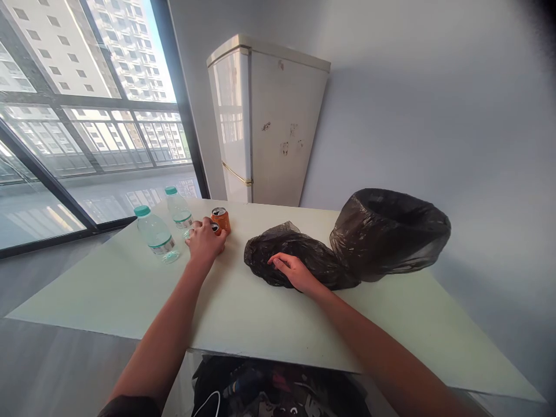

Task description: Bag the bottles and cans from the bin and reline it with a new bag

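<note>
My left hand (205,238) is closed around a drink can (215,227); only part of its open top shows between the fingers. Right behind it stands an orange drink can (222,220), upright with an opened top. To the left of this hand are two clear plastic bottles with green caps, a nearer bottle (157,236) and a farther bottle (177,209). My right hand (295,271) is over a crumpled black plastic bag (317,255), its fingers loosely bent and nothing visible in them. Whether it presses on the bag I cannot tell.
A bin lined with a black bag (386,237) stands at the right on the pale table (247,318), touching the crumpled bag. Beyond the table are a white fridge (282,127) and a wall. Large windows (99,116) are on the left.
</note>
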`<state>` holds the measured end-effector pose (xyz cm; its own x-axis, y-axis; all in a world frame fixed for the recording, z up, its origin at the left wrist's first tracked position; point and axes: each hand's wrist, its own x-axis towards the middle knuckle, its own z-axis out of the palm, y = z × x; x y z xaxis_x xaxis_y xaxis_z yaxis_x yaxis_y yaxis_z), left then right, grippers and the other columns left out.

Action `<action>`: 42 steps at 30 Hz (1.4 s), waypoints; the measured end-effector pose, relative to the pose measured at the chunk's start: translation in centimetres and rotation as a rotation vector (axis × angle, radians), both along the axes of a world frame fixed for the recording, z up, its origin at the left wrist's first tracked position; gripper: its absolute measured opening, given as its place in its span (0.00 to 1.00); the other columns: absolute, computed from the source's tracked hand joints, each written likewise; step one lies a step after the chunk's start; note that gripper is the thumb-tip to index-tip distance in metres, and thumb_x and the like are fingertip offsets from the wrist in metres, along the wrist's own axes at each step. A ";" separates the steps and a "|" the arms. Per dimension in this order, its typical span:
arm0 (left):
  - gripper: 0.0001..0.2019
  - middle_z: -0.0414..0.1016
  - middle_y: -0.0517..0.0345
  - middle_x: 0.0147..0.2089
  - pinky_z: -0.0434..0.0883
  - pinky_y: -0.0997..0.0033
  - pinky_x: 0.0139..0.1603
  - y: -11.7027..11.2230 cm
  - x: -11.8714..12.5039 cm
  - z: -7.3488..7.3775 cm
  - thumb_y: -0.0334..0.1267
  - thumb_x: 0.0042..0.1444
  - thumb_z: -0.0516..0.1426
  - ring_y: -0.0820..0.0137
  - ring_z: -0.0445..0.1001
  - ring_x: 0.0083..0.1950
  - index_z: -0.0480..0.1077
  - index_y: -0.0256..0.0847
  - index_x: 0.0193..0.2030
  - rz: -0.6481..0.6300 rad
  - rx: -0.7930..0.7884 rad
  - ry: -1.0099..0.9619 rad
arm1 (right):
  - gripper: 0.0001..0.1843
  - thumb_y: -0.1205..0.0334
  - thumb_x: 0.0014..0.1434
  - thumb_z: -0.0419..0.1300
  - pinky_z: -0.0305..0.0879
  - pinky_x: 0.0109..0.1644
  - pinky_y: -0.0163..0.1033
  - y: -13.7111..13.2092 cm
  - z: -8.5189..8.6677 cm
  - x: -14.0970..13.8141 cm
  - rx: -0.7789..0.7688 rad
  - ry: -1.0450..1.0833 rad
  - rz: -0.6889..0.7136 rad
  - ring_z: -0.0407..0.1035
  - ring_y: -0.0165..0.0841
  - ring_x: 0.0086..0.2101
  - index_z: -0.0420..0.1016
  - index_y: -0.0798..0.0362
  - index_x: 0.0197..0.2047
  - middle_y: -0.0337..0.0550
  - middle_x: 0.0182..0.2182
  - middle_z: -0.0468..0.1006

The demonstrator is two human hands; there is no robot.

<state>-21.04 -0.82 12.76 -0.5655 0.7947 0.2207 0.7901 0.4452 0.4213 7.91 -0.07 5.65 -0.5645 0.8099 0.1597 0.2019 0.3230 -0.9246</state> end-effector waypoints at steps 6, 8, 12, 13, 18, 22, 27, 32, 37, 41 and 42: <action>0.24 0.70 0.34 0.64 0.71 0.41 0.60 0.1 -0.3 -0.3 0.47 0.64 0.57 0.39 0.73 0.64 0.70 0.40 0.64 -0.013 0.052 0.015 | 0.25 0.39 0.73 0.56 0.67 0.57 0.47 0.0 0.0 0.1 0.022 -0.015 0.004 0.75 0.42 0.47 0.83 0.50 0.46 0.46 0.47 0.84; 0.22 0.71 0.34 0.63 0.72 0.41 0.59 0.1 -0.3 -0.3 0.46 0.64 0.57 0.39 0.73 0.64 0.71 0.41 0.62 -0.009 0.053 0.020 | 0.24 0.40 0.73 0.56 0.67 0.57 0.47 0.0 0.1 0.1 0.025 -0.021 0.003 0.75 0.42 0.47 0.83 0.50 0.45 0.46 0.47 0.84; 0.21 0.71 0.34 0.64 0.70 0.36 0.60 0.1 -0.3 -0.1 0.46 0.64 0.58 0.36 0.71 0.65 0.73 0.41 0.60 0.031 0.029 0.021 | 0.23 0.41 0.73 0.56 0.67 0.56 0.46 -0.1 0.2 0.1 0.028 -0.027 -0.008 0.76 0.42 0.48 0.83 0.50 0.45 0.45 0.46 0.84; 0.21 0.71 0.33 0.64 0.70 0.36 0.60 0.1 -0.3 0.0 0.46 0.64 0.58 0.36 0.71 0.65 0.73 0.41 0.60 0.040 0.022 0.019 | 0.23 0.41 0.73 0.56 0.67 0.55 0.46 -0.1 0.2 0.1 0.027 -0.029 -0.012 0.76 0.42 0.48 0.82 0.50 0.45 0.45 0.46 0.85; 0.23 0.71 0.31 0.65 0.69 0.35 0.61 0.0 -0.2 0.1 0.47 0.64 0.58 0.35 0.70 0.66 0.71 0.38 0.62 0.046 0.039 0.012 | 0.22 0.43 0.73 0.55 0.67 0.55 0.46 -0.3 0.6 0.1 0.049 -0.056 -0.014 0.76 0.42 0.48 0.82 0.50 0.43 0.45 0.45 0.85; 0.21 0.72 0.32 0.64 0.69 0.36 0.61 -0.1 -0.3 0.1 0.46 0.63 0.58 0.37 0.70 0.65 0.72 0.39 0.60 0.049 0.065 0.030 | 0.21 0.44 0.73 0.56 0.67 0.54 0.45 -0.4 0.8 0.1 0.055 -0.056 -0.014 0.77 0.42 0.47 0.82 0.50 0.42 0.45 0.44 0.85; 0.20 0.72 0.33 0.63 0.69 0.35 0.61 0.1 -0.8 -0.4 0.46 0.62 0.61 0.36 0.69 0.65 0.74 0.41 0.58 0.050 0.143 0.044 | 0.20 0.46 0.73 0.56 0.66 0.51 0.43 -0.4 0.7 0.0 0.080 -0.055 -0.015 0.76 0.39 0.44 0.82 0.50 0.40 0.43 0.42 0.84; 0.16 0.72 0.38 0.59 0.69 0.47 0.62 0.0 0.0 0.0 0.49 0.67 0.57 0.46 0.71 0.62 0.74 0.41 0.54 -0.077 0.500 0.116 | 0.16 0.50 0.69 0.59 0.64 0.42 0.41 -0.3 0.6 -0.2 0.129 -0.042 -0.089 0.72 0.37 0.36 0.78 0.51 0.34 0.41 0.34 0.80; 0.14 0.77 0.48 0.49 0.70 0.62 0.48 -0.3 3.0 -0.7 0.49 0.73 0.52 0.59 0.78 0.45 0.74 0.43 0.48 -0.428 0.326 0.020 | 0.17 0.52 0.67 0.62 0.62 0.38 0.42 0.3 0.9 0.4 0.230 -0.083 -0.252 0.66 0.35 0.30 0.72 0.50 0.29 0.39 0.28 0.74; 0.11 0.80 0.46 0.43 0.69 0.62 0.46 0.5 4.7 -3.4 0.48 0.66 0.60 0.54 0.79 0.46 0.75 0.43 0.44 -0.581 0.066 -0.054 | 0.17 0.47 0.60 0.72 0.67 0.46 0.43 0.2 1.0 1.0 0.272 -0.164 -0.119 0.71 0.39 0.40 0.77 0.50 0.41 0.44 0.41 0.79; 0.08 0.80 0.47 0.40 0.69 0.62 0.45 0.7 4.9 -4.0 0.44 0.64 0.61 0.54 0.79 0.44 0.74 0.43 0.40 -0.612 0.040 -0.077 | 0.20 0.47 0.57 0.75 0.68 0.47 0.44 0.1 1.0 1.1 0.266 -0.199 -0.085 0.72 0.40 0.42 0.77 0.50 0.44 0.45 0.43 0.79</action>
